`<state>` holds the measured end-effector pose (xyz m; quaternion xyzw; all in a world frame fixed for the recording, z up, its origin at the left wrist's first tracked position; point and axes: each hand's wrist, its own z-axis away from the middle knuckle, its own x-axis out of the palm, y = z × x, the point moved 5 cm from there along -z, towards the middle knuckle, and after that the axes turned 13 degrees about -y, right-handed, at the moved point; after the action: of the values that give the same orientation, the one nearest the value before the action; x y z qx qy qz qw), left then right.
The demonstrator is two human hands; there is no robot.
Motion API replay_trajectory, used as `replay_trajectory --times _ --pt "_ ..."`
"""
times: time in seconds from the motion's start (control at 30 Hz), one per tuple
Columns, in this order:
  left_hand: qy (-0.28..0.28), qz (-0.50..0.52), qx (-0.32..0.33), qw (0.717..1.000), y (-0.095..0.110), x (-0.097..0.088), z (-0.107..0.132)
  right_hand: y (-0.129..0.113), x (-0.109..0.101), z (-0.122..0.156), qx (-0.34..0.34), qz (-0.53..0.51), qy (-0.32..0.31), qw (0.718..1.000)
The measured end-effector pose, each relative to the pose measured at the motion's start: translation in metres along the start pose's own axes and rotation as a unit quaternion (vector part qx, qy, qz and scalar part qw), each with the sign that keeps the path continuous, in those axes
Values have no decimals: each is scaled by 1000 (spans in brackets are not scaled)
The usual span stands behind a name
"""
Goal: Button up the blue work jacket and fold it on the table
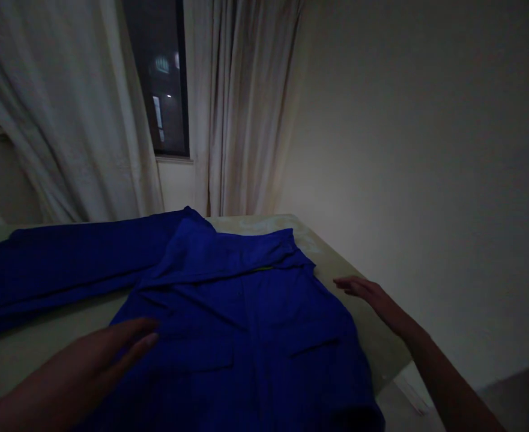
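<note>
A blue jacket [264, 312] lies front up, its collar toward the far side and flap pockets showing on its chest. One long sleeve [79, 252] stretches out to the left. Over the jacket's left side hovers my left hand [106, 354], its thumb and fingers apart and holding nothing. Beyond the jacket's right edge, my right hand [358, 287] hangs with fingers stretched out and nothing in them. The other sleeve is not clearly visible.
Under the jacket is a pale greenish bed or covered table [345, 270], its right edge near a plain wall [426, 150]. Light curtains [250, 108] hang at the back around a dark window [163, 78]. The room is dim.
</note>
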<state>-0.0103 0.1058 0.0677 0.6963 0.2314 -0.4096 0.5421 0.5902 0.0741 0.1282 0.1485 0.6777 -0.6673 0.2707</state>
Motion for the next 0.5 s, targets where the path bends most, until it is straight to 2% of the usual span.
replay_trajectory --times 0.07,0.13,0.17,0.23,0.33,0.4,0.5 --pt "-93 -51 69 992 48 15 -31 -39 28 -27 -65 81 -27 994" --pt "-109 -118 115 980 82 35 -53 -64 67 -46 -123 171 -66 975" --pt "-104 -153 131 974 91 48 -59 -67 88 -52 -137 220 -92 961" --pt "-100 -204 152 962 90 78 -62 -56 128 -55 -127 299 -152 934" --pt "-107 -231 154 955 65 114 -52 -23 166 -44 -77 335 -225 912" --pt "-104 -235 150 955 50 124 -44 -9 174 -35 -66 335 -236 910" --pt "-102 -239 149 954 46 123 -40 -5 169 -34 -76 337 -230 910"
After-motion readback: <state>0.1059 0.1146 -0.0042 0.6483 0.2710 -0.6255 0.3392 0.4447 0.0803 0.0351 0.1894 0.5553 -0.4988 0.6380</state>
